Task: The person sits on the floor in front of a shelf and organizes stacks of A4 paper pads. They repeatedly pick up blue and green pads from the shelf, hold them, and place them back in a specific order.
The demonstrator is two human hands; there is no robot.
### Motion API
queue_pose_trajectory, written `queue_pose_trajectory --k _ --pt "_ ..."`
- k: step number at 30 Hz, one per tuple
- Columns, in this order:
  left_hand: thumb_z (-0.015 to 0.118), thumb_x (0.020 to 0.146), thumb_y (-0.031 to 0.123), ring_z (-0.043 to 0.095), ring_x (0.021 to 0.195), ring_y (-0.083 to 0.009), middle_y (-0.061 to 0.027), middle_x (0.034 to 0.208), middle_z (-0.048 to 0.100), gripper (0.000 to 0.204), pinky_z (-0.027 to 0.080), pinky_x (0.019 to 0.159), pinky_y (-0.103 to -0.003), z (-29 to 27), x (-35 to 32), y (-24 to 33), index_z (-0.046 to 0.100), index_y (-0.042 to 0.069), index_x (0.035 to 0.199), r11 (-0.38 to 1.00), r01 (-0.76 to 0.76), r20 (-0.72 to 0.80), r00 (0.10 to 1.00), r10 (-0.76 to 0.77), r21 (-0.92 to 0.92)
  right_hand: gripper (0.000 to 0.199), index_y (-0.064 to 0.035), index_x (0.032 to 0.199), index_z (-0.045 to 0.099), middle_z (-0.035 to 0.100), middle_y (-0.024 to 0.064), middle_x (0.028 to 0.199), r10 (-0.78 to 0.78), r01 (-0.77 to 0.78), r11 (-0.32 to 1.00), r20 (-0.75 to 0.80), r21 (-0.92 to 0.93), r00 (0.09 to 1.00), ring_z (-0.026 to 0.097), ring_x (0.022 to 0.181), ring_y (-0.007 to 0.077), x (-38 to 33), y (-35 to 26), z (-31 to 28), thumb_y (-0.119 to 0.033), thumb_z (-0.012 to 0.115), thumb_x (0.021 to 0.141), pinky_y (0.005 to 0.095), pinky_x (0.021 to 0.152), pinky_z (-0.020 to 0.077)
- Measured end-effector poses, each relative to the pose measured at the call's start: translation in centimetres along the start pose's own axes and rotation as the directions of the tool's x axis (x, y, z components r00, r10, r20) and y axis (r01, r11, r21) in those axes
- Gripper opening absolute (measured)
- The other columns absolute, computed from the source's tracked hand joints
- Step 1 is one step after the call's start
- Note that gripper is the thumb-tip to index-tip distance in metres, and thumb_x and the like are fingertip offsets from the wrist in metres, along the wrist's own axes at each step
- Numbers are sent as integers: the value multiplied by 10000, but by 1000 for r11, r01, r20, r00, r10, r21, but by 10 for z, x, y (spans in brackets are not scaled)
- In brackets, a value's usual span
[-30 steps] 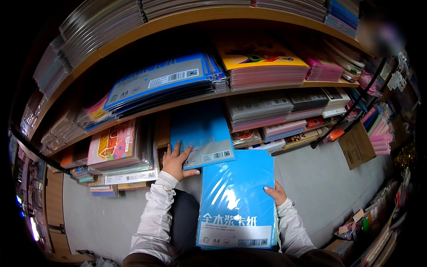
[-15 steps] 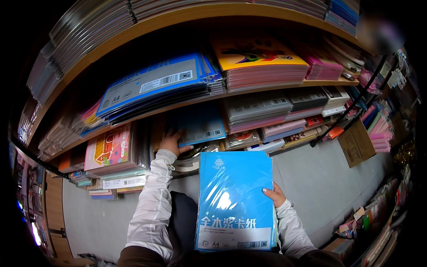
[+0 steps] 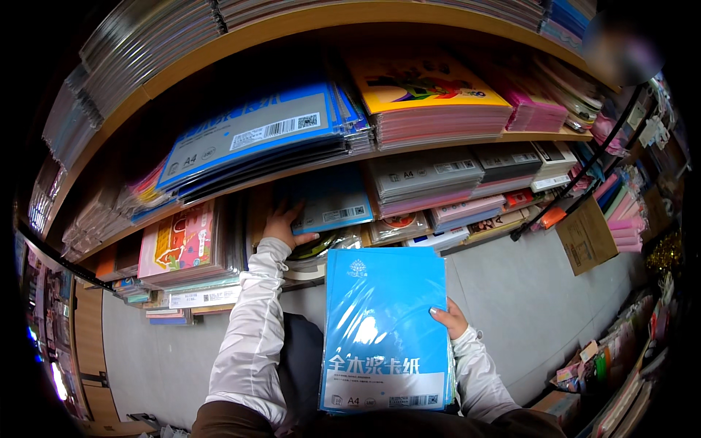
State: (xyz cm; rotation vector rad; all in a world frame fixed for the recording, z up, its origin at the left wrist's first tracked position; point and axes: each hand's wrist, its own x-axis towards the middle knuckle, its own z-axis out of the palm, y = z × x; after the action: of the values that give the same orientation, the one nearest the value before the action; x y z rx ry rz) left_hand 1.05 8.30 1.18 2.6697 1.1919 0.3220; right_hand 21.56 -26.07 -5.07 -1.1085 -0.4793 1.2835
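My right hand (image 3: 450, 320) grips a stack of blue cardstock packs (image 3: 387, 306) by its right edge, thumb on top. The stack is upright in front of my body, in shiny clear wrapping with a grey band along the bottom. My left hand (image 3: 283, 225) reaches into the lower shelf, fingers spread at the near left corner of another blue cardstock pack (image 3: 332, 196). Its thumb lies along that pack's front edge, and shadow partly obscures the fingertips. Below this pack, round-patterned packs (image 3: 328, 247) show in part.
Above, the middle shelf (image 3: 409, 148) holds blue-and-grey packs (image 3: 248, 135) and a yellow-topped stack (image 3: 427, 87). Grey packs (image 3: 423, 179) sit right of my left hand, a pink illustrated pack (image 3: 179, 244) left. A cardboard box (image 3: 588, 235) stands on the grey floor (image 3: 511, 314).
The shelves have shifted very slightly in view. Both hands keep nearly the same places, the right one still holding the blue cardstock packs.
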Motion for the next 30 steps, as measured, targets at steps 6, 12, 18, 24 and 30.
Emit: queue_pose_trajectory --k 6,12,18,24,30 --pt "742 519 477 210 1227 -421 -152 1365 233 858 285 987 -444 -1 -2 2 392 236 1263 1000 19 -3 1000 -19 0 569 21 1204 362 516 118 1074 -12 12 1000 -4 13 1000 515 943 190 -3 1 -2 -209 605 743 305 812 430" --pt "757 509 457 209 1232 -409 -154 1365 229 849 283 992 -434 1 3 -2 408 237 1252 997 64 40 997 -62 -48 534 14 1193 382 526 111 1063 -1 1 1000 -15 9 1000 523 932 186 -7 -7 6 -198 596 752 303 805 435" --pt "749 511 470 204 1240 -394 -162 1356 244 844 281 995 -428 -4 -2 5 415 231 1247 995 82 7 997 -81 -61 506 14 1181 400 536 112 1046 -9 9 1000 -6 2 1000 531 913 182 -6 -5 4 -190 589 758 296 791 443" --pt "635 621 542 215 1245 -362 -167 1328 299 703 195 1001 -489 -7 -14 25 445 227 1220 979 84 -54 996 -76 184 516 21 1189 384 530 120 1054 -6 6 1000 -21 4 1000 533 911 188 -10 -4 2 -185 585 760 300 792 446" --pt "527 739 510 241 1236 -351 -123 1313 343 532 181 987 -505 20 -11 28 460 257 1202 985 -26 -118 992 47 170 525 23 1188 382 526 125 1059 -6 5 999 -28 -45 1000 533 912 190 -10 -10 9 -203 582 758 302 796 444"
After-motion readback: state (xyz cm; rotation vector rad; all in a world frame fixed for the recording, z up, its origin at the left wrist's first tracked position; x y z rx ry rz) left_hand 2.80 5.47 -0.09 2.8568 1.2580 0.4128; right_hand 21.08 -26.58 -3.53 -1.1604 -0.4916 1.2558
